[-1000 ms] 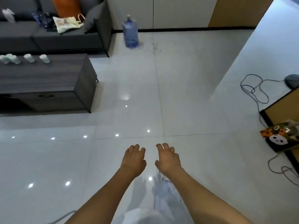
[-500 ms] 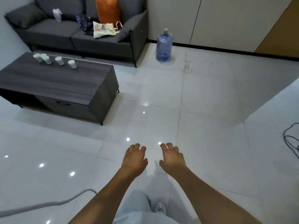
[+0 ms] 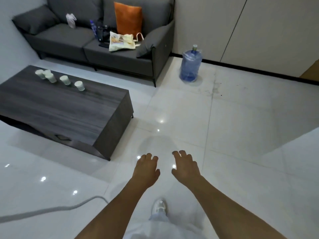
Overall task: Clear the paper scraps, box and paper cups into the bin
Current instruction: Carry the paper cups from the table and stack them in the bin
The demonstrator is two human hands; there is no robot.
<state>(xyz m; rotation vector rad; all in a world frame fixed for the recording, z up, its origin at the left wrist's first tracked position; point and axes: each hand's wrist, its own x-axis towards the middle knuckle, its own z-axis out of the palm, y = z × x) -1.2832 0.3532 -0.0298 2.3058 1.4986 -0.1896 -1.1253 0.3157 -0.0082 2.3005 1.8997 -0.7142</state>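
Paper cups (image 3: 58, 78), small, white and round, stand in a loose row on the far left part of the dark grey wood-grain coffee table (image 3: 69, 109), at about ten o'clock from the hands and well apart from them. Two or three cluster at the left end; two more stand singly to their right.

Head view: against the frame half a second back, the table and the dark grey fabric sofa (image 3: 96, 47) have slid lower and rightward, and both loom larger. The cups sit nearer the middle left than before. A white sneaker (image 3: 159, 207) now shows at six o'clock between the forearms, more fully than earlier.

The left hand (image 3: 145, 169) hangs palm down over the glossy white tile floor (image 3: 224, 135), fingers loosely spread and holding nothing. The right hand (image 3: 185, 168), just beside it at three o'clock, is likewise spread and empty.

On the sofa seat lies a cream cloth tote bag (image 3: 121, 42); what it holds cannot be made out. An orange cushion (image 3: 128, 18) leans at twelve o'clock behind it. A blue plastic water jug (image 3: 190, 65) stands on the floor at one o'clock; how full it is cannot be told. A grey cable (image 3: 51, 210) runs along the floor at eight o'clock
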